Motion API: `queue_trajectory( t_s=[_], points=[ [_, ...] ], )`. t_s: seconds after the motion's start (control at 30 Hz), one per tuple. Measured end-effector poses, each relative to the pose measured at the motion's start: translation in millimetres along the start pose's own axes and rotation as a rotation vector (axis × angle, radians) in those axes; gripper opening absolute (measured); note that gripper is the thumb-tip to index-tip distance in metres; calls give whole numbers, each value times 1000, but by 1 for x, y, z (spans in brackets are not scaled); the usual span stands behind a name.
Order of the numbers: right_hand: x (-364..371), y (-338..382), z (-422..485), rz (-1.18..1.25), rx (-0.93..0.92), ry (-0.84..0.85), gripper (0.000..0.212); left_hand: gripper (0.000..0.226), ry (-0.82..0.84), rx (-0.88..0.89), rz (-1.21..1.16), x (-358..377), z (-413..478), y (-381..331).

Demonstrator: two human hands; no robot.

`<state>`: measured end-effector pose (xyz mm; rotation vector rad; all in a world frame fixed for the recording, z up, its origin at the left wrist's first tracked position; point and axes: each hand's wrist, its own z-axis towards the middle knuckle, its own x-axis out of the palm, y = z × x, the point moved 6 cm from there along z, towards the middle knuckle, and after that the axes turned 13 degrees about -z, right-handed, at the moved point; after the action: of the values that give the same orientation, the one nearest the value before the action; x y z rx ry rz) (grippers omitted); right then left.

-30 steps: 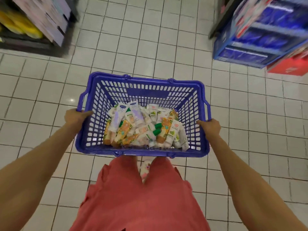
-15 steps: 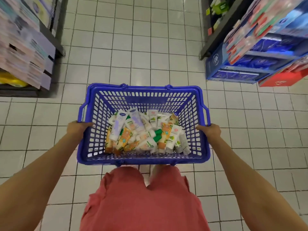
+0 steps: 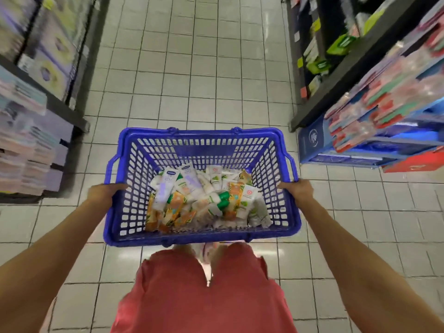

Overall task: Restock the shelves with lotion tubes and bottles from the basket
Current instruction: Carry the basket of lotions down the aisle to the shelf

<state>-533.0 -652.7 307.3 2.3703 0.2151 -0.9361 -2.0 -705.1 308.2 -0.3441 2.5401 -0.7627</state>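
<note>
Blue basket (image 3: 201, 135), tubes (image 3: 192, 183) inside, held between left grip (image 3: 103, 193) and right grip (image 3: 299, 191).

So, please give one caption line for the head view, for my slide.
The left hand and right hand grip the side rims of a blue basket of lotion tubes in a tiled aisle.

White tiled floor (image 3: 206, 75); dark left shelf unit (image 3: 48, 98), dark right shelf unit (image 3: 336, 85)
</note>
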Motion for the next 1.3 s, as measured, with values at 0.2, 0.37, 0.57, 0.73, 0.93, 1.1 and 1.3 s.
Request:
queue_trajectory(
  t_s=[0.2,0.37,0.57,0.73,0.93,1.1,1.3],
  points=[
    [-17,87,89,57,40,18,38,56,-2,13,-52,74,30,-101],
    [-22,156,167,54,113,-9,51,56,30,15,-66,135,64,-188],
    [-43,254,255,-40,120,-70,50,22,71,35,-47,226,117,-313],
    [-77,331,334,-84,136,-109,47,16,77,67,-34,302,150,-405],
    [-106,396,440,-20,158,-102,39,47,112,115,-41,397,174,-491],
    [-121,457,509,28,190,-79,42,25,120,108,-65,465,207,-553],
    [-134,555,589,-14,122,-65,37,30,57,45,-112,512,245,-614]
  ],
)
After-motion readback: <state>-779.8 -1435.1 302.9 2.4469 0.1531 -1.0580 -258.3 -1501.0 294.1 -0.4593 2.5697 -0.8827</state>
